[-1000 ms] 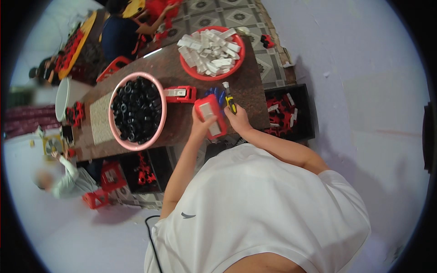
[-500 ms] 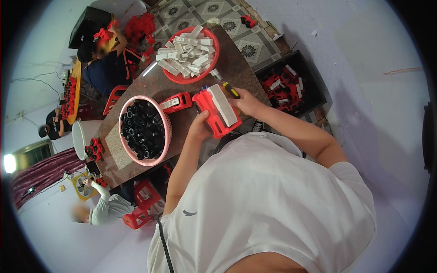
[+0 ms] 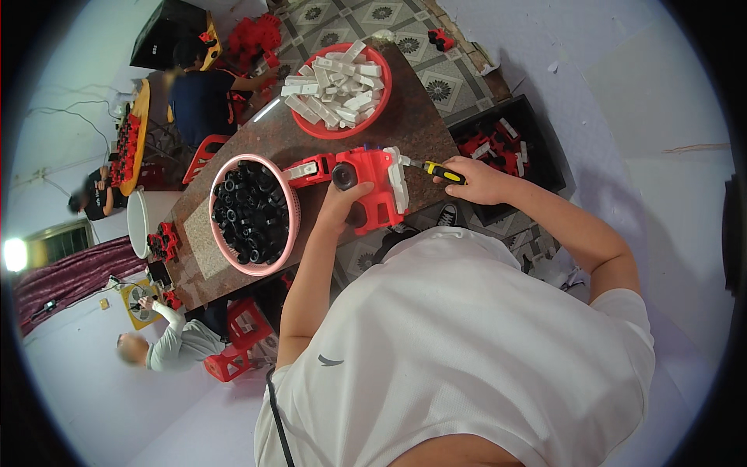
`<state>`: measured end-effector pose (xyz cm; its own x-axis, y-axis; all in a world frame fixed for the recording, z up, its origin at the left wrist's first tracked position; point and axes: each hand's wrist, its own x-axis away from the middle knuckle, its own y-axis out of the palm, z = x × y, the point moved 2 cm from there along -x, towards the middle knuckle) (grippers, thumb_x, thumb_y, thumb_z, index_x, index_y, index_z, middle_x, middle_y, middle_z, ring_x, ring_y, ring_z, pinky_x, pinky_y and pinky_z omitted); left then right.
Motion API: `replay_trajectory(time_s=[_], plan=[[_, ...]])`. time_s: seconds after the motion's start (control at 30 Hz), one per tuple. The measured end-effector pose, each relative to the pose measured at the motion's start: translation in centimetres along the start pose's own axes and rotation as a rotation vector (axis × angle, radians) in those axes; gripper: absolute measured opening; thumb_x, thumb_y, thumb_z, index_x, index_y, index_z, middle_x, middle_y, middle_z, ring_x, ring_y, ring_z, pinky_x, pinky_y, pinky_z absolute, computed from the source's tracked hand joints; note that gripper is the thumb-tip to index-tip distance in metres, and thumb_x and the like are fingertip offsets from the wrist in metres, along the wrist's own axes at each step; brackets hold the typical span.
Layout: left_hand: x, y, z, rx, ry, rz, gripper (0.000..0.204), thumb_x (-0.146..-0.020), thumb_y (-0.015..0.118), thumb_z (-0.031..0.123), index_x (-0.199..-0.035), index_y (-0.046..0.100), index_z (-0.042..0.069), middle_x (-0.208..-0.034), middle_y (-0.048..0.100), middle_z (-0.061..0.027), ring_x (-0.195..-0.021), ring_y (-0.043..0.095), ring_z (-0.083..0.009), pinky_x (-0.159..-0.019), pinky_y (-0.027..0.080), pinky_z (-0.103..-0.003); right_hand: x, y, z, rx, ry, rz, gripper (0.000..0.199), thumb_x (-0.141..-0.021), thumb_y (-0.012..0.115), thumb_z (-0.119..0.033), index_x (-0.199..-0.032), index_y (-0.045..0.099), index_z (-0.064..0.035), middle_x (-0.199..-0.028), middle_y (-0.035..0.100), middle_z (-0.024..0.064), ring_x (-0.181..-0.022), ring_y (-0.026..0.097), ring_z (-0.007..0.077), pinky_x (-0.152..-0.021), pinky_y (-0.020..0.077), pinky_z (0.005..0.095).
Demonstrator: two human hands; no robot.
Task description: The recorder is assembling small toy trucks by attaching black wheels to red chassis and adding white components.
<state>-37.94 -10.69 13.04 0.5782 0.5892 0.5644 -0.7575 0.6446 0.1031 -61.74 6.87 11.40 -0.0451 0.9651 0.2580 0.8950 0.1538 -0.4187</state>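
My left hand (image 3: 334, 208) grips a red plastic toy body (image 3: 375, 183) above the near side of the table, thumb across its front. A round black wheel (image 3: 343, 176) shows on the body beside the thumb. Along its right side runs a white plastic strip (image 3: 398, 187). My right hand (image 3: 482, 181) is closed around a yellow-and-black handled tool (image 3: 445, 173). Its narrow pale tip points left at the upper end of the white strip; whether it touches cannot be made out.
On the stone-topped table (image 3: 249, 140) stand a pink basket of black wheels (image 3: 294, 226), a red basin of white strips (image 3: 389, 86) and another red toy body (image 3: 307, 170). A black crate (image 3: 537, 179) holds red parts at right. Co-workers (image 3: 198, 97) sit at left.
The toy body has turned, so its black wheel now faces up and the white strip lies at its right. My right hand has moved right, swinging the tool's tip leftward toward the strip.
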Motion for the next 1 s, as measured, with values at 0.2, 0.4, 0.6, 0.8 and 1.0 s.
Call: replay_trajectory(time_s=[0.2,0.4,0.6,0.8,1.0], plan=[[0.4,-0.4,0.5,-0.028,0.005,0.024,0.051,-0.072,0.076,0.014,-0.117,0.056,0.003,-0.108,0.062,-0.0078,-0.099,0.061,-0.0196,-0.088,0.047,-0.034,-1.0,-0.8,-0.1,0.158,0.017,-0.054,0.034,-0.082,0.061,-0.023,-0.113,0.062,-0.0093,-0.103,0.056,0.014,-0.095,0.058,0.0273,-0.085,0.0461,0.0383],[0.7,-0.3,0.8,-0.076,-0.019,0.035,0.052,-0.073,0.075,0.015,-0.119,0.053,0.003,-0.108,0.062,-0.0075,-0.096,0.061,-0.0199,-0.086,0.048,-0.034,-1.1,-1.1,-1.2,-0.008,0.048,-0.133,0.034,-0.081,0.061,-0.023,-0.112,0.062,-0.0065,-0.103,0.057,0.0153,-0.097,0.058,0.0278,-0.085,0.046,0.0385],[0.2,-0.8,0.3,-0.147,0.0,-0.018,0.052,-0.073,0.075,0.014,-0.119,0.054,0.004,-0.109,0.062,-0.0073,-0.098,0.061,-0.0196,-0.088,0.048,-0.034,-1.0,-1.2,-1.3,0.137,-0.025,-0.127,0.035,-0.082,0.061,-0.023,-0.113,0.061,-0.0056,-0.102,0.054,0.0168,-0.097,0.056,0.0305,-0.088,0.0453,0.0373],[0.9,-0.4,0.3,-0.041,-0.104,-0.073,0.052,-0.073,0.075,0.014,-0.12,0.055,0.004,-0.111,0.062,-0.0072,-0.1,0.06,-0.0196,-0.09,0.046,-0.034,-0.3,-2.0,-2.9,0.123,0.022,-0.235,0.039,-0.084,0.06,-0.024,-0.119,0.058,-0.0064,-0.106,0.052,0.0159,-0.102,0.054,0.0303,-0.091,0.0441,0.037],[1.4,0.0,1.1,-0.127,-0.116,-0.126,0.052,-0.073,0.075,0.016,-0.12,0.054,0.005,-0.11,0.062,-0.0073,-0.098,0.061,-0.0193,-0.089,0.048,-0.033,0.0,-1.7,-2.8,0.06,-0.049,-0.308,0.041,-0.085,0.06,-0.025,-0.121,0.058,-0.0067,-0.11,0.054,0.0147,-0.101,0.055,0.0248,-0.089,0.0448,0.035]])
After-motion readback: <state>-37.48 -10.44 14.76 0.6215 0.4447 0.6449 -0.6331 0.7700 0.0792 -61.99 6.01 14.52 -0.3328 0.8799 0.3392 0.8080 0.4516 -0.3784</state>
